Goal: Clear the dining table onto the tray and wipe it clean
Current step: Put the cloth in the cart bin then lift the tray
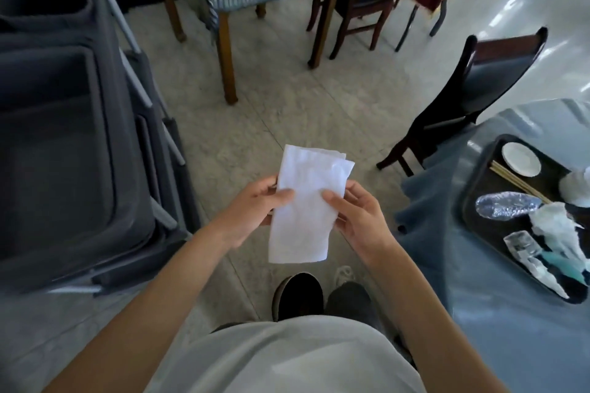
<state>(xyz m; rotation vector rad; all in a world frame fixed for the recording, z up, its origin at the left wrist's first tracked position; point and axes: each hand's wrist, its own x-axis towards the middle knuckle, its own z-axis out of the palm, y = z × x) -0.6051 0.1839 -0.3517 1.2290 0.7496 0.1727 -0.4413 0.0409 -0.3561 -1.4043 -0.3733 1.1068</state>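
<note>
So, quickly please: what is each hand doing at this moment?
Left hand: holds the left edge of the folded white cloth, thumb on top.
Right hand: holds the cloth's right edge, thumb on top.

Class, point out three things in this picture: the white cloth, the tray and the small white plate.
white cloth [306,201], head view, middle of the folded cloth.
tray [475,191], head view, bare dark left edge.
small white plate [521,159], head view, centre of the plate.
</note>
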